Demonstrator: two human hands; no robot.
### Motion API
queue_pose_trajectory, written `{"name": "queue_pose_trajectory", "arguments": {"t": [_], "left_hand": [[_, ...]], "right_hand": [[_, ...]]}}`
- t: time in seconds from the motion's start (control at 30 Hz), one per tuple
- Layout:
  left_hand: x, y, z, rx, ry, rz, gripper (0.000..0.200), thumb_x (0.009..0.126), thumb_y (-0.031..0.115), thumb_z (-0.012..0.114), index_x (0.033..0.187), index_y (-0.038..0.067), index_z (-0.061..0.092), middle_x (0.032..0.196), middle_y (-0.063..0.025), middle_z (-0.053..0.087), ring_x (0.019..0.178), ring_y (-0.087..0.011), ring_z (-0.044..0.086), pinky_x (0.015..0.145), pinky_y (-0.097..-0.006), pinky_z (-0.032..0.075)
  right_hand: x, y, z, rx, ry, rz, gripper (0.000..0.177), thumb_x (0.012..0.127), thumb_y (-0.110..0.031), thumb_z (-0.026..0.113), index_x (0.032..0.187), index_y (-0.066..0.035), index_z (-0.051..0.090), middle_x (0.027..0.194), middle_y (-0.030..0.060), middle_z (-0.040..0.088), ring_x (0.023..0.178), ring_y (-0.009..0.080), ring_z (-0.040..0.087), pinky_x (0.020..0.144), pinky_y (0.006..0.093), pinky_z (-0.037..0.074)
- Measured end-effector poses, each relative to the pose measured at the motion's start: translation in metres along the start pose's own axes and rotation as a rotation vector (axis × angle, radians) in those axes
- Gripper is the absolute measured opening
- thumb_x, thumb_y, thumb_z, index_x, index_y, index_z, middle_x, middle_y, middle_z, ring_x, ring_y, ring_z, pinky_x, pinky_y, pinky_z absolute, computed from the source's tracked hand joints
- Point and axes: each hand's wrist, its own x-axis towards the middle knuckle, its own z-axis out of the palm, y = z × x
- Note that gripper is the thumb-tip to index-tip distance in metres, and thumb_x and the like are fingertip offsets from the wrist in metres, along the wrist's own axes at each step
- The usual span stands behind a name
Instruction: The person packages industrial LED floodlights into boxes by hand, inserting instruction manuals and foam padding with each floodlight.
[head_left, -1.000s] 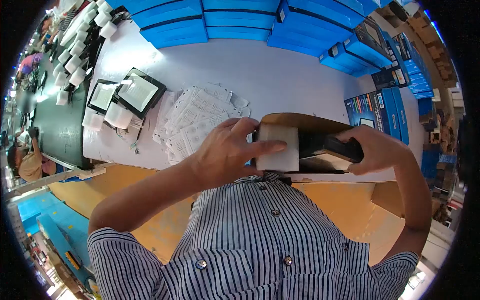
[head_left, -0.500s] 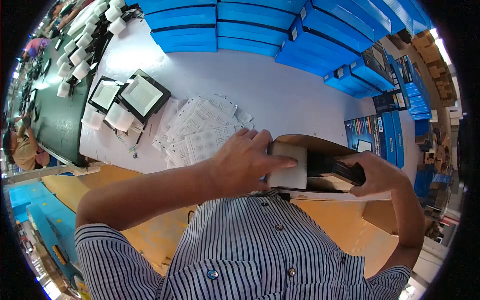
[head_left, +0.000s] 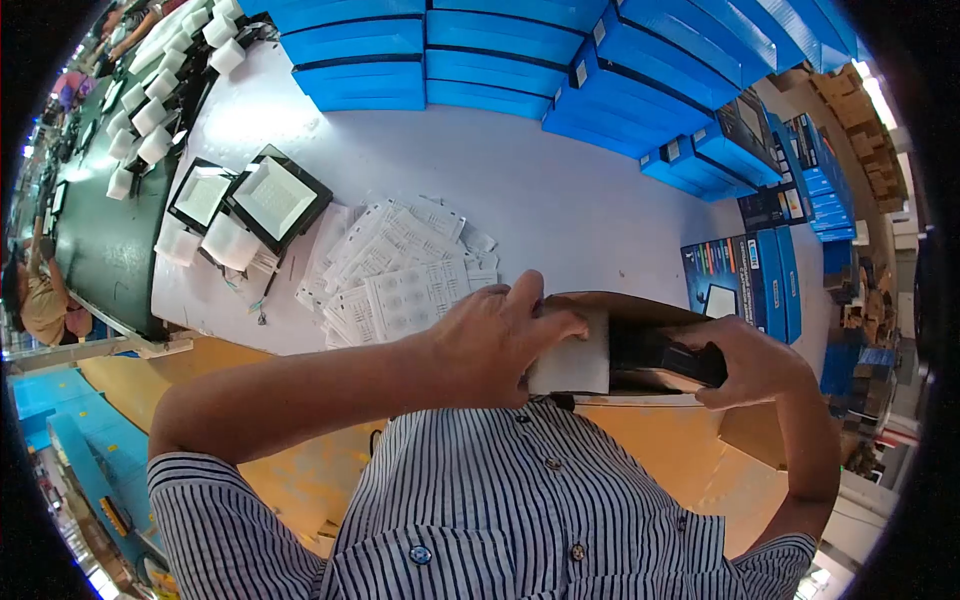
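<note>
An open cardboard box (head_left: 590, 298) with a brown inner side lies in front of my body at the table's front edge. A white foam block (head_left: 575, 365) fills its left end. My left hand (head_left: 500, 345) is closed at that end, with a finger bent over the foam's top and the others partly hidden. Inside the box, right of the foam, is a black object (head_left: 690, 360), probably a floodlight. My right hand (head_left: 755, 365) wraps the box's right end, fingertips reaching in beside the black object and thumb on the near side.
Left on the table are two black floodlights (head_left: 278, 198) with white foam blocks (head_left: 238, 238). Printed sheets (head_left: 410, 290) in clear bags lie behind my left forearm. Stacked blue boxes (head_left: 370, 85) line the back, and more printed boxes (head_left: 735, 270) stand right. A dark green conveyor (head_left: 110, 230) runs far left.
My left finger has drawn back and bent over the foam, where it lay stretched out before. The right hand keeps its hold. The whole view has shifted slightly.
</note>
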Motion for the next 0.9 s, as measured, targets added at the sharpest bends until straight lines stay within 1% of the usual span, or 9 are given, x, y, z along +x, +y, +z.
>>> {"name": "queue_pose_trajectory", "arguments": {"t": [0.1, 0.23, 0.33, 0.47, 0.5, 0.53, 0.6, 0.63, 0.9], "left_hand": [[-0.002, 0.001, 0.007, 0.057, 0.112, 0.017, 0.066, 0.057, 0.014, 0.077, 0.115, 0.019, 0.045, 0.093, -0.0116, 0.037, 0.088, -0.0287, 0.050, 0.081, -0.0418, 0.047], [0.000, 0.003, 0.015, 0.246, 0.314, 0.150, 0.062, 0.058, 0.016, 0.077, 0.112, 0.018, 0.049, 0.090, -0.0118, 0.040, 0.083, -0.0269, 0.052, 0.075, -0.0401, 0.049], [-0.002, -0.003, 0.013, 0.147, 0.204, 0.214, 0.063, 0.057, 0.017, 0.077, 0.114, 0.019, 0.050, 0.088, -0.0114, 0.042, 0.081, -0.0254, 0.053, 0.070, -0.0381, 0.051], [-0.002, -0.009, 0.011, 0.068, 0.182, 0.182, 0.064, 0.057, 0.018, 0.078, 0.115, 0.017, 0.051, 0.089, -0.0117, 0.043, 0.079, -0.0251, 0.054, 0.067, -0.0363, 0.052], [-0.001, -0.008, 0.010, 0.039, 0.172, 0.179, 0.061, 0.058, 0.019, 0.078, 0.113, 0.016, 0.052, 0.090, -0.0128, 0.043, 0.078, -0.0264, 0.055, 0.067, -0.0361, 0.052], [0.001, -0.008, 0.009, 0.013, 0.164, 0.175, 0.058, 0.059, 0.020, 0.077, 0.112, 0.014, 0.053, 0.091, -0.0138, 0.044, 0.077, -0.0277, 0.056, 0.067, -0.0360, 0.052], [0.006, -0.012, 0.008, -0.032, 0.156, 0.188, 0.065, 0.057, 0.019, 0.079, 0.115, 0.015, 0.051, 0.094, -0.0147, 0.044, 0.079, -0.0286, 0.057, 0.071, -0.0360, 0.052], [0.008, -0.012, 0.006, -0.043, 0.137, 0.186, 0.067, 0.056, 0.018, 0.079, 0.116, 0.015, 0.050, 0.094, -0.0149, 0.045, 0.080, -0.0289, 0.057, 0.071, -0.0361, 0.052], [0.015, -0.005, 0.000, 0.027, -0.011, 0.100, 0.086, 0.053, 0.012, 0.079, 0.127, 0.017, 0.036, 0.106, -0.0159, 0.039, 0.090, -0.0306, 0.055, 0.079, -0.0373, 0.051]], "right_hand": [[-0.002, 0.012, 0.006, -0.167, 0.138, -0.062, 0.066, 0.054, -0.018, 0.067, 0.115, 0.001, 0.052, 0.110, 0.0201, 0.055, 0.101, 0.0287, 0.052, 0.092, 0.0346, 0.039], [-0.002, 0.008, 0.001, -0.158, 0.156, -0.128, 0.066, 0.052, -0.014, 0.067, 0.116, -0.001, 0.053, 0.104, 0.0199, 0.058, 0.095, 0.0287, 0.057, 0.088, 0.0333, 0.043], [-0.006, 0.009, 0.007, -0.271, 0.187, -0.133, 0.066, 0.052, -0.013, 0.066, 0.116, -0.002, 0.053, 0.102, 0.0194, 0.059, 0.091, 0.0278, 0.058, 0.086, 0.0333, 0.044], [-0.005, 0.020, 0.008, -0.200, 0.236, -0.165, 0.066, 0.052, -0.012, 0.067, 0.115, -0.003, 0.053, 0.101, 0.0190, 0.060, 0.088, 0.0264, 0.060, 0.082, 0.0322, 0.047], [-0.003, 0.016, 0.005, -0.118, 0.128, -0.070, 0.066, 0.052, -0.014, 0.068, 0.115, -0.005, 0.054, 0.101, 0.0174, 0.059, 0.091, 0.0261, 0.057, 0.083, 0.0331, 0.046], [-0.004, 0.021, 0.007, -0.147, 0.185, -0.064, 0.065, 0.051, -0.017, 0.069, 0.114, -0.003, 0.055, 0.101, 0.0172, 0.058, 0.091, 0.0265, 0.056, 0.084, 0.0337, 0.044], [-0.004, 0.030, 0.012, -0.209, 0.290, -0.055, 0.066, 0.050, -0.023, 0.069, 0.110, 0.000, 0.056, 0.102, 0.0168, 0.058, 0.092, 0.0272, 0.053, 0.085, 0.0350, 0.040], [-0.003, 0.034, 0.012, -0.211, 0.305, -0.067, 0.067, 0.049, -0.022, 0.069, 0.112, -0.002, 0.056, 0.102, 0.0167, 0.058, 0.092, 0.0267, 0.053, 0.086, 0.0348, 0.040], [-0.005, 0.021, 0.001, -0.078, 0.123, -0.013, 0.066, 0.052, -0.014, 0.068, 0.116, -0.005, 0.054, 0.102, 0.0167, 0.055, 0.092, 0.0250, 0.053, 0.084, 0.0345, 0.043]]}}
